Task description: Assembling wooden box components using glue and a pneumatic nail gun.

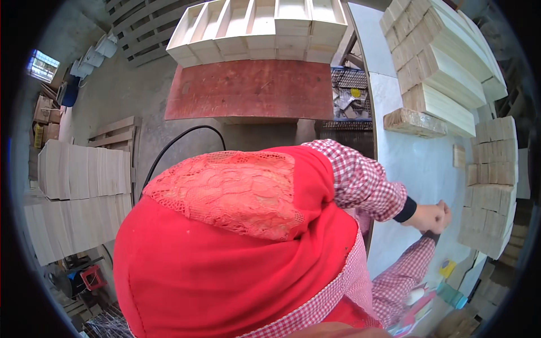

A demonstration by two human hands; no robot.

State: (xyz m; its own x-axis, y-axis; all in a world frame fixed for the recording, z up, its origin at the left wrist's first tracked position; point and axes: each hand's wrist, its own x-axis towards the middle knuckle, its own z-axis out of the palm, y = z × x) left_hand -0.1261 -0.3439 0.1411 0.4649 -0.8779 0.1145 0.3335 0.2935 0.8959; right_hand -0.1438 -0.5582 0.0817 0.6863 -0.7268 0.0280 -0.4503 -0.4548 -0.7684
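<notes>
Pale stacked blocks [489, 219] line the far side of the table [414, 169], just beyond your bunched left hand [425, 217] and right hand [444, 216], which overlap; whether either grips anything, I can't tell. Your checked sleeve [366, 180] hides part of the table's near edge.

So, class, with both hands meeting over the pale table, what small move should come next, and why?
Probably ease the left hand off the right hand: they meet above the pale table, whether they hold anything is hidden, and the wooden blocks nearby stand apart from both.
</notes>
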